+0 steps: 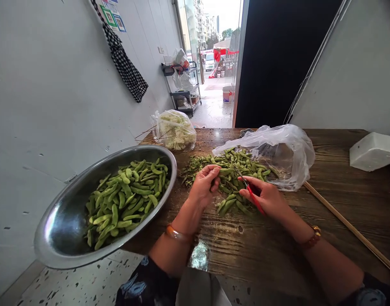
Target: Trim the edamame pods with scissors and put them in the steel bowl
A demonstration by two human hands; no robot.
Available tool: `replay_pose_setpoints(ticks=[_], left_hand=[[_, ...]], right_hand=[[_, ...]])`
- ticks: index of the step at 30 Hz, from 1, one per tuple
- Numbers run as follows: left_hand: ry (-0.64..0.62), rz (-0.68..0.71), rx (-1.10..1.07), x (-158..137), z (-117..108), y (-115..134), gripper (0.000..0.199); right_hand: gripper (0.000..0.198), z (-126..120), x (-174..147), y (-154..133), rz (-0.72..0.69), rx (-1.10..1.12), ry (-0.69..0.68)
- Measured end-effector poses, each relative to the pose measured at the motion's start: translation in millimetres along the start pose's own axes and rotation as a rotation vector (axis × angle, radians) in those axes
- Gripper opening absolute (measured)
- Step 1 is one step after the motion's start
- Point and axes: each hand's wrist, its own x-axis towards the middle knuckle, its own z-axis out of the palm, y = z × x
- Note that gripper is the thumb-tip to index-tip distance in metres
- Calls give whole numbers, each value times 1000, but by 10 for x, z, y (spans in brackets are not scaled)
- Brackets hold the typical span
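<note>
Between the thumb and fingers of my left hand (pixel 205 185) is a green soybean pod (pixel 226 171), pointing right. My right hand (pixel 265 196) is closed around red-handled scissors (pixel 254 196), whose blades reach toward the pod's far end. Whether the blades touch the pod I cannot tell. Under and behind both hands spreads a pile of soybean pods (pixel 242 159) on the wooden table. A few loose pods (pixel 228 205) lie nearer to me, below the hands. To the left, a large steel basin (pixel 63 227) holds many pods (pixel 128 199).
Behind the pile lies a crumpled clear plastic bag (pixel 293 157). A bag of pale cauliflower-like florets (pixel 176 131) sits at the table's back left. Long thin wooden sticks (pixel 351 227) cross the right side, near a white foam box (pixel 373 151). A cart (pixel 182 91) stands by the doorway.
</note>
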Motion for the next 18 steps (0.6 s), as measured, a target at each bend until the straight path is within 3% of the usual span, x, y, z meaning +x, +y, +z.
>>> replay_pose_setpoints(ticks=[5, 13, 18], left_hand=[[-43, -41, -2, -31, 48, -44, 35], [-172, -69, 177, -82, 113, -114, 34], [-151, -49, 201, -83, 111, -98, 33]], right_hand=[[61, 1, -13, -33, -6, -32, -5], [56, -12, 1, -1, -22, -20, 18], [51, -22, -8, -48, -19, -16, -4]])
